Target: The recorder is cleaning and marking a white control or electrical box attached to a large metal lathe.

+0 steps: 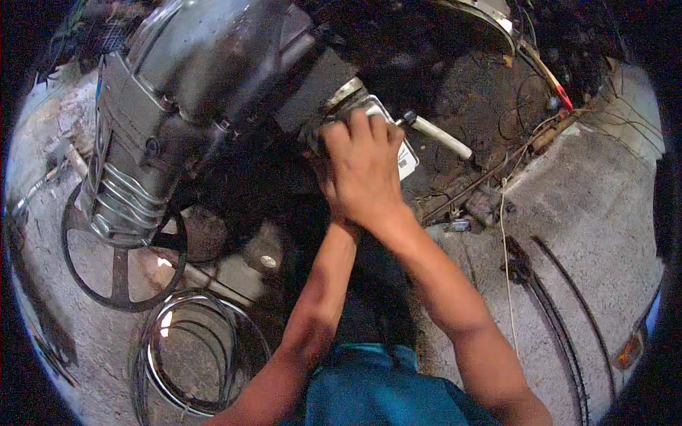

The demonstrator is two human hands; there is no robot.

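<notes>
Just beside right hand [364,162], panel edge [408,163].

Grey floor [568,192], silvery hoop [151,358] (lower left), dark strips [565,342]

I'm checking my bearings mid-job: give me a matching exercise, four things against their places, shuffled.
Things
1. White flat panel
2. Pale cylindrical rod with a dark end
3. Dark round wheel with spokes
4. Teal cloth garment

Places
A. At the bottom edge, between the bare forearms
B. At the picture's left, above the shiny coiled metal hoop
C. Partly covered by the person's bare right hand
D. Just right of that hand, wholly left of the picture's right edge

Pairs: 1-C, 2-D, 3-B, 4-A
</notes>
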